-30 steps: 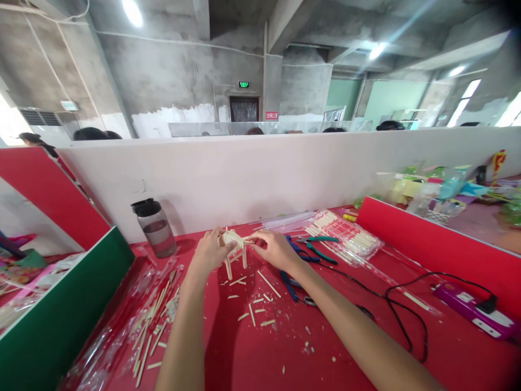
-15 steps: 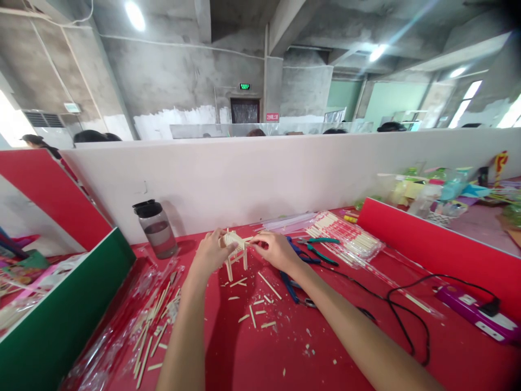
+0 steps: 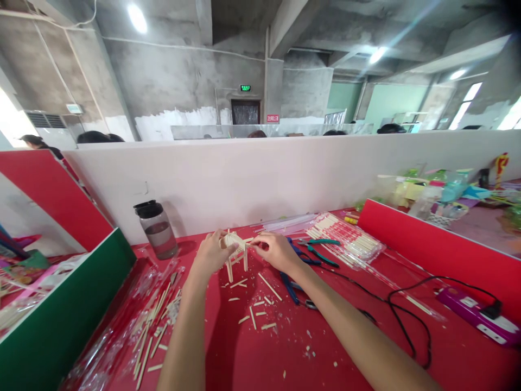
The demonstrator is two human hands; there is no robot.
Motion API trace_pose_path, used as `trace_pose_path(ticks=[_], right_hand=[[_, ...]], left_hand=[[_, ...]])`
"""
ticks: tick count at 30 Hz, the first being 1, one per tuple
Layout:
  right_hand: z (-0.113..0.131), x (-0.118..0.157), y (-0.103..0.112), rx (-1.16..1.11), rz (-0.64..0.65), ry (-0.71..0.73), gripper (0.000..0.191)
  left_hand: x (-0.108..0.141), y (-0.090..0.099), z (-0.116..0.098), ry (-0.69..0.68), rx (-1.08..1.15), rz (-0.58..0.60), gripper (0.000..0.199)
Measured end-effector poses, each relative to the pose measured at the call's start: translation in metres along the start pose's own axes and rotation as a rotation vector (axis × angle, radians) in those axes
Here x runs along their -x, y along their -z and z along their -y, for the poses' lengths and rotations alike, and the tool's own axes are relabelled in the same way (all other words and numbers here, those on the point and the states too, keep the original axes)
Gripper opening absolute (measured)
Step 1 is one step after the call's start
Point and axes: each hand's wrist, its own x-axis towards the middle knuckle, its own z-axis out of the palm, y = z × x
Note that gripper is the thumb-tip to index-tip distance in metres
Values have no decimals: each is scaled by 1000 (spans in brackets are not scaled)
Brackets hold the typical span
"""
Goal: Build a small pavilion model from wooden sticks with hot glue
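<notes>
A small structure built of pale wooden sticks [image 3: 233, 239] stands on legs on the red tabletop [image 3: 252, 358]. My left hand [image 3: 210, 251] is closed around its left side, thumb on the top. At its right edge, my right hand [image 3: 273, 248] has thumb and fingertips pinched together; whether they hold a stick or the structure's edge is too small to make out. Cut stick pieces [image 3: 253, 317] and small chips lie in front of the structure. Blue-handled pliers [image 3: 290, 287] and green-handled pliers [image 3: 323, 251] rest right of my right hand.
A dark-lidded water bottle [image 3: 158, 231] stands at the back left. Loose sticks [image 3: 148, 336] and clear wrappers lie left, packaged chopsticks [image 3: 345, 238] at the back right. A black cable [image 3: 396, 315] runs to a purple power strip [image 3: 476, 316]. Green [image 3: 77, 304] and red [image 3: 439, 239] dividers flank the table.
Almost nothing differs. Both hands stay at the stick structure, and the whole view has shifted very slightly.
</notes>
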Motion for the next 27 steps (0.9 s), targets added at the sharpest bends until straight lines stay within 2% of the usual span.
trace_pose_path(ticks=[16, 27], right_hand=[[3, 0, 3, 2, 13, -16, 14], [1, 0, 1, 15, 17, -9, 13]], left_hand=[[0, 0, 2, -17, 31, -2, 37], [0, 1, 0, 9, 31, 9, 45]])
